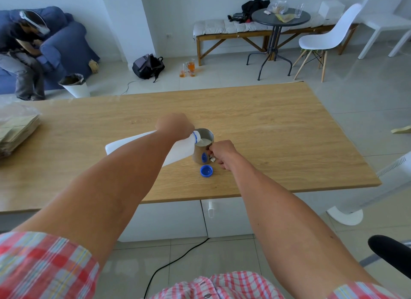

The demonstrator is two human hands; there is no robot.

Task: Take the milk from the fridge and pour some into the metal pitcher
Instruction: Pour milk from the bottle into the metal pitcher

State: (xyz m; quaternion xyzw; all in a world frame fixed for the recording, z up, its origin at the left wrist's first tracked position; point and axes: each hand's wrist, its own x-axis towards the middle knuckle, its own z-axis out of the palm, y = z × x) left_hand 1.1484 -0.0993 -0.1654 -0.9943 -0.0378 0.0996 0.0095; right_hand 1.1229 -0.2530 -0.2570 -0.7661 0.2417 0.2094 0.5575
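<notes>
Mid-table (266,125): left hand (175,126) grips tilted milk bottle (142,146), spout over pitcher (203,148); right hand (222,154) pinches its handle. Milk level apparently high. Cap (206,171) just near. Risk: overfill or splash if tilt steepens.

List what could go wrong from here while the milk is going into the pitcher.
1. Overfilling: milk already shows inside the metal pitcher, and the milk bottle is tipped steeply in the left hand, so a late stop could spill onto the table.
2. Tipping: the right hand keeps a grip on the handle only; a nudge from the bottle neck could tilt it.
3. The blue cap lies close by and could get knocked off.
</notes>
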